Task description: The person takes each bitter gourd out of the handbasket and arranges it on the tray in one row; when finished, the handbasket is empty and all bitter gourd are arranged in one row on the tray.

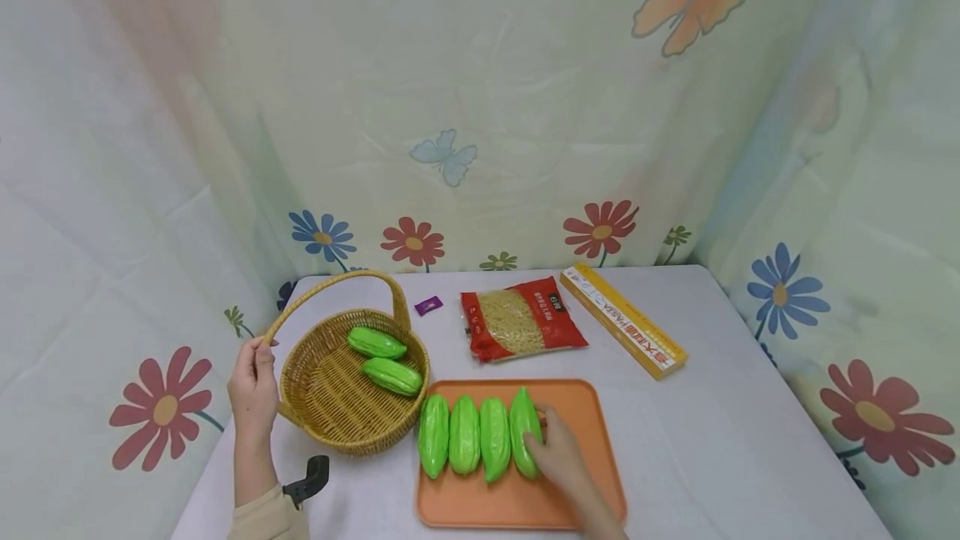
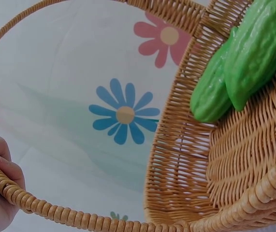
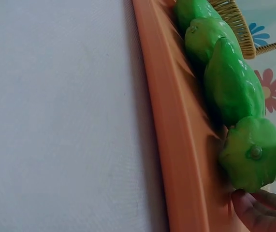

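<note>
My left hand (image 1: 253,382) grips the handle (image 1: 330,280) of a wicker basket (image 1: 352,440), with fingers curled round it in the left wrist view. Inside the basket, two green bitter melons (image 1: 377,343) lie against the far right wall. Several more bitter melons (image 1: 464,435) stand side by side in a row on an orange tray (image 1: 495,511). At the right end of that row, my right hand (image 1: 558,455) holds the last bitter melon (image 3: 254,154) between thumb and fingers, close over the tray.
Behind the tray lies a red bag of pasta (image 1: 517,319), with a long yellow pasta box (image 1: 622,319) slanting to its right. A small purple packet (image 1: 429,305) lies beside the basket. A flowered curtain (image 1: 480,107) surrounds the white table (image 1: 712,440).
</note>
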The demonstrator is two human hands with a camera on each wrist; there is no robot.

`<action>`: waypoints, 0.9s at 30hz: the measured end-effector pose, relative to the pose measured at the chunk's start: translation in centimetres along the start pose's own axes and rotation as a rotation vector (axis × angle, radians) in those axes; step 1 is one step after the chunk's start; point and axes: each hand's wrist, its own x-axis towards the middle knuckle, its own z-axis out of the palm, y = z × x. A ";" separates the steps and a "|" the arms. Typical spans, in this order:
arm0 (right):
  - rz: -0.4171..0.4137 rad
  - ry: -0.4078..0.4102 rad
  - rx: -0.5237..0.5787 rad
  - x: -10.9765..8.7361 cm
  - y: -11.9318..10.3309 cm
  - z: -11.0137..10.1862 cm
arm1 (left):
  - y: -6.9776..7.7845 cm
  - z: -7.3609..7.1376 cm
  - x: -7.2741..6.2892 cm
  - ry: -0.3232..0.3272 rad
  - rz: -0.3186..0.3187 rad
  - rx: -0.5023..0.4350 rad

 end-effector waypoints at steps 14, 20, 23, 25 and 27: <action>0.044 -0.020 -0.001 0.0 0.8 -0.5 | -0.1 0.0 0.0 0.008 0.018 -0.014; 0.053 -0.017 0.019 0.1 0.7 -0.9 | -0.1 0.1 -0.1 0.005 -0.007 -0.016; 0.041 -0.026 0.028 0.0 0.7 -1.0 | 0.1 0.1 -0.1 0.004 -0.008 -0.018; 0.036 -0.032 0.026 -0.1 0.7 -1.1 | 0.1 0.1 0.0 0.005 -0.005 -0.019; 0.027 -0.037 0.024 -0.1 0.6 -1.1 | 0.1 0.1 -0.1 0.010 -0.004 -0.018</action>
